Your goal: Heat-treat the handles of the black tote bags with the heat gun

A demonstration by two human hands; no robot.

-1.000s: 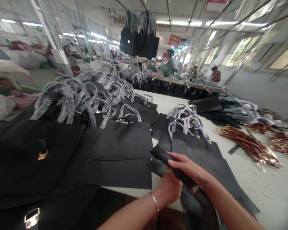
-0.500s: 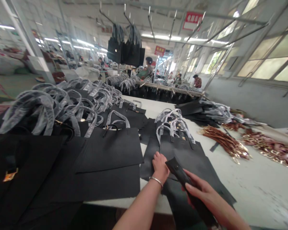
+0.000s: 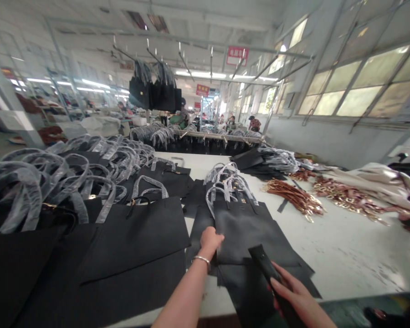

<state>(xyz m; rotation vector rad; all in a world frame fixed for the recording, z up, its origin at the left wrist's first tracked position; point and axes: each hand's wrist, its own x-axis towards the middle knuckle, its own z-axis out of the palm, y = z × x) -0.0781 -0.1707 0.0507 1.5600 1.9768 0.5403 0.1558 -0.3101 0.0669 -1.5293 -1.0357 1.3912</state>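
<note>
The strap (image 3: 263, 263) is in the right hand (image 3: 290, 291), thumb and fingers closed around it, its free end pointing up over the lower part of the top bag (image 3: 244, 234). Its other end runs towards the bottom of the view, so how it finishes there cannot be told. A loose grip could let it twist or slip; if the tip swung low, it might scuff the bag's smooth face.

The left hand (image 3: 212, 242) is at that bag's left edge, fingers curled — whether they pinch the edge or merely rest on it, I cannot tell. Should they pull on one layer only, the pile could fan out, since the sheets beneath already lie askew. Their lower part seems to reach past the table's (image 3: 355, 241) near edge, so a sideways tug might drag some off.

The wrapped handles (image 3: 210, 200) overlap at the bag's top and could snag one another if it were lifted quickly. A bracelet (image 3: 201, 259) on the left wrist might catch or scratch — metal against black panels. Brown straps (image 3: 292, 197) lie well apart, to the right.
</note>
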